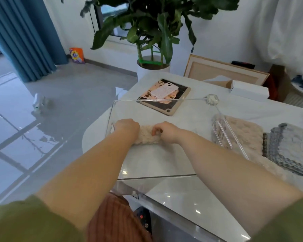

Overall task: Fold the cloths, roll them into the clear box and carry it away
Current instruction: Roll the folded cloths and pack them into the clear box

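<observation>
The likeliest trouble here, as I judge it, is the roll springing loose: the beige rolled cloth (148, 137) is thick and fluffy, and if both hands let go at once it may unwind across the floor of the clear box (157, 176) and leave less room for the others. A push too hard toward the box's left wall could also slide the light box on the smooth white table (182, 193), toward the rounded edge just left of the box. Both hands are inside the box, pressing that 1 roll against its floor near the left wall. The left hand (127, 127) is curled closed over the roll's left end, knuckles up; the right hand (165, 131) is closed on the right end, fingertips tucked into the pile. Outside the box, against its right wall, lies 1 flat beige cloth (243, 135), and beyond that a grey cloth (290, 147), neither yet rolled. Behind the box's far wall sit a tablet (166, 96) with a phone (164, 90) on top.
</observation>
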{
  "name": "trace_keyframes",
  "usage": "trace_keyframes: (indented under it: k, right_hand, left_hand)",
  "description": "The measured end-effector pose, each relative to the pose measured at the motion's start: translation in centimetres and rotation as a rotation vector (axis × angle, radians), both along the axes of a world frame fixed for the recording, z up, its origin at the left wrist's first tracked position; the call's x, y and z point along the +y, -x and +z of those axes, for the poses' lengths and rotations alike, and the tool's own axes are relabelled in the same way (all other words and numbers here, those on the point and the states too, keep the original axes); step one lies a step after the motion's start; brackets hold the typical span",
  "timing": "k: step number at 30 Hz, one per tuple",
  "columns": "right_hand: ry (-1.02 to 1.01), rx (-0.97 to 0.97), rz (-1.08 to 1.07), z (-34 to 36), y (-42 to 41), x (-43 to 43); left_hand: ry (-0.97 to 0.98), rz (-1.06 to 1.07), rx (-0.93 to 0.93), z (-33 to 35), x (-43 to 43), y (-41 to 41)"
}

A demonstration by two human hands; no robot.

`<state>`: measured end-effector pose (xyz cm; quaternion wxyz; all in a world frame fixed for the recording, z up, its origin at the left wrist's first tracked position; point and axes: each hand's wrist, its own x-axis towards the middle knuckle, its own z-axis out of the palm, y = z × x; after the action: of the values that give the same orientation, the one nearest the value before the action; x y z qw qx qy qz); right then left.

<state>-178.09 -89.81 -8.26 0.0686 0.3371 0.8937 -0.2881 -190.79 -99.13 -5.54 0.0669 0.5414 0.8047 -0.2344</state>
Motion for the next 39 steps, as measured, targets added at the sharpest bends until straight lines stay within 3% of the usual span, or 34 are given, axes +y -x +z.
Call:
trace_keyframes:
  k: [7, 12, 16, 20, 22, 26, 28, 32, 35, 39]
  right_hand:
    - [0.104, -0.108, 0.043, 0.8, -0.7, -0.9]
    - [0.216, -0.224, 0.03, 4.8, -2.3, -1.9]
    - [0.156, -0.056, -0.046, 9.8, -8.0, -2.3]
    - [0.093, 0.417, -0.366, 12.6, -17.4, -3.8]
    - [0.045, 0.562, -0.58, 12.0, -22.8, -4.4]
    - [0.141, 0.536, -0.948, 6.6, -31.5, -5.5]
    - [0.257, 0.497, -1.026, 3.8, -33.8, -6.3]
    - [0.274, 0.517, -1.007, -0.2, -34.4, -7.9]
    - [0.273, 0.62, -1.092, -2.2, -33.8, -7.7]
    - [0.301, 0.58, -1.197, -2.5, -32.7, -5.7]
  left_hand:
    - [0.025, -0.062, 0.208, 0.6, 0.2, -0.7]
    - [0.053, -0.022, 0.117, 2.2, -0.4, -1.3]
    - [-0.01, -0.033, 0.051, 5.6, -0.9, -3.3]
    - [-0.349, -0.097, -0.241, 8.2, -0.3, -9.4]
    - [-0.523, -0.21, -0.376, 8.9, -0.2, -14.1]
    - [-0.745, -0.478, -0.666, 7.7, -1.3, -24.9]
    - [-0.663, -0.531, -0.745, 6.0, -1.5, -29.3]
    - [-0.273, -0.399, -0.585, 0.7, -0.8, -33.6]
    - [-0.413, -0.13, -0.651, -2.6, -0.2, -33.6]
    - [-0.612, 0.271, -0.93, -2.3, 0.9, -32.8]
